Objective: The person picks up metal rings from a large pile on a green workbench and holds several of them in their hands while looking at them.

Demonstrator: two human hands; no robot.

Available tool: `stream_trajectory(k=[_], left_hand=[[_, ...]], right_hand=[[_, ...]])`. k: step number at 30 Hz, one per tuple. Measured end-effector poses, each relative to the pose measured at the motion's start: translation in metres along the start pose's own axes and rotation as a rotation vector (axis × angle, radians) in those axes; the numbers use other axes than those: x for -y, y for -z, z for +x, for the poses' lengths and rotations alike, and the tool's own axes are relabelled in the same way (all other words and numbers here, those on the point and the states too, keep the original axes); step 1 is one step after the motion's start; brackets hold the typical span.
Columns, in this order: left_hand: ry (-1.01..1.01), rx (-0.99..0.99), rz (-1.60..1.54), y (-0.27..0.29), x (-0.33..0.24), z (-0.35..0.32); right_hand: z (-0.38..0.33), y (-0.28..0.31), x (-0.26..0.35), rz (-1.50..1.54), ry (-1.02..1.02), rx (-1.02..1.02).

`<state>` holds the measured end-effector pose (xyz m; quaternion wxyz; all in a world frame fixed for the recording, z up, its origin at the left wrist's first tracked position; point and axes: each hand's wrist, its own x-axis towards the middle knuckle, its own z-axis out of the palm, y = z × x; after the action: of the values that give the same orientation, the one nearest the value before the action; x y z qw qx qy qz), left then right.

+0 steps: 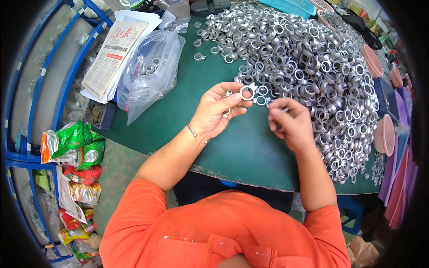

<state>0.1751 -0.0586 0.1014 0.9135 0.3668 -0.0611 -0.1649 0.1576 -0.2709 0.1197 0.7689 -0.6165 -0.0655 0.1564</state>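
Note:
My left hand point(216, 111) is closed over the green table, pinching a small silver metal ring point(247, 92) with a lug between thumb and forefinger. More ring-shaped metal, partly hidden, shows among its curled fingers. To the right, my right hand point(292, 123) is closed, with thumb and fingers drawn together; a bit of grey shows by the fingers, but what they hold is hidden. Just beyond both hands spreads a large pile of similar metal rings point(308, 67), a few of them lying close to the fingertips.
At left on the table point(178, 129) sit a clear plastic bag point(152, 85) with some rings and a newspaper point(111, 58) on papers. Pink baskets point(384, 134) line the right edge. Blue shelving point(31, 94) and colourful packets point(82, 147) stand left of the table.

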Motion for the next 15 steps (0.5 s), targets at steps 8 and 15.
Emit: stream_trajectory(k=[8, 15], left_hand=[[-0.054, 0.027, 0.013, 0.002, 0.002, 0.001], [-0.023, -0.05, -0.037, 0.001, -0.006, 0.0]], right_hand=[[0.019, -0.026, -0.007, -1.346, 0.177, -0.009], [0.01, -0.015, 0.001, -1.277, 0.171, 0.143]])
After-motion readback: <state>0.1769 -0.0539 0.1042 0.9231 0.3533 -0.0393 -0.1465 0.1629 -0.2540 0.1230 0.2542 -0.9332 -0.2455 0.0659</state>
